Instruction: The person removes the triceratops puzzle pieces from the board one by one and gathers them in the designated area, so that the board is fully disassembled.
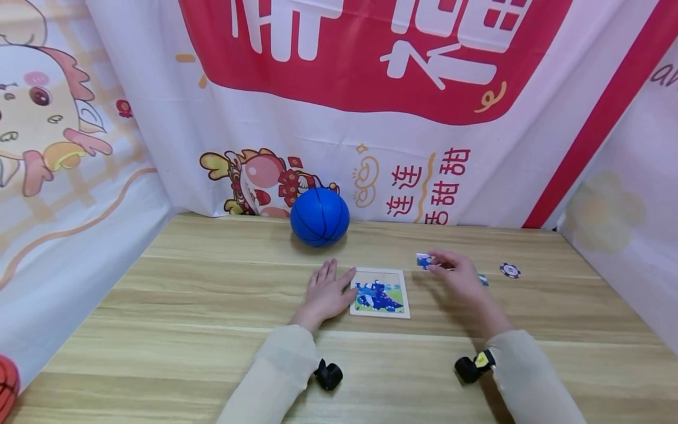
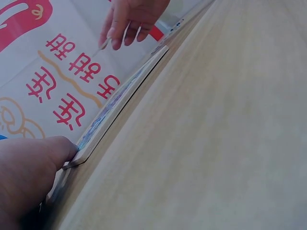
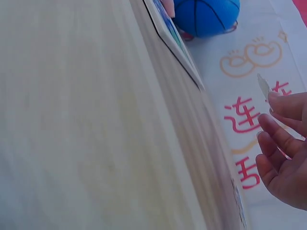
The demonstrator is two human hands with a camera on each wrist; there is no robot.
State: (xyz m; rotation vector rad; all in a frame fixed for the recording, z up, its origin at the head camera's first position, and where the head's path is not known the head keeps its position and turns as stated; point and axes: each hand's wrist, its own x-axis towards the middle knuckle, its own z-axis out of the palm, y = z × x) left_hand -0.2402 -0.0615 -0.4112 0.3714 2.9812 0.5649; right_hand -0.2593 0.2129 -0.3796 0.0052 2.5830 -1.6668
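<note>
A square jigsaw puzzle in a pale wooden frame lies flat on the table, its blue picture partly filled and its upper part bare wood. Against the frame's left edge rests my left hand, fingers spread on the table and thumb over the rim. My right hand is raised above the table, right of the frame. It pinches a blue and white puzzle piece between thumb and fingertips; in the right wrist view the puzzle piece shows edge-on. Another puzzle piece lies partly hidden behind the right hand.
A blue ball sits behind the frame near the back curtain. A black and white round chip lies at the right. Part of a red ball shows at the left edge. Printed cloth hangs behind the wooden table.
</note>
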